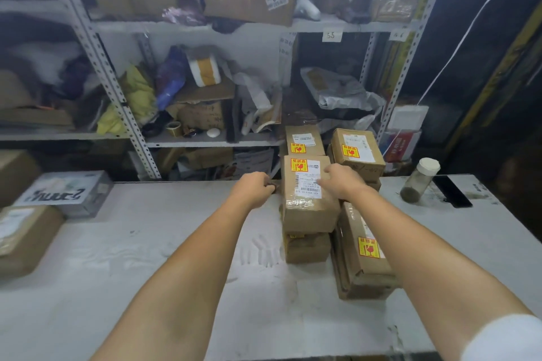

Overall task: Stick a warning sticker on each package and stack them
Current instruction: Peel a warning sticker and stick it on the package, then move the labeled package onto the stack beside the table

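A brown cardboard package (308, 208) with a white label and a yellow-red warning sticker (299, 165) lies on top of another box (306, 248) on the white table (146, 258). My left hand (255, 187) has its fingers curled against the package's left edge. My right hand (341, 182) rests on its top, fingers laid across the label. To the right lies a flat stickered box (363, 240). Two more stickered packages (305, 141) (356, 152) stand behind.
A jar with a white lid (421, 179) and a flat black object (451, 192) sit at the table's right. A grey box (67, 193) and a brown box (23, 237) are at the left. Cluttered metal shelves (205, 142) rise behind the table.
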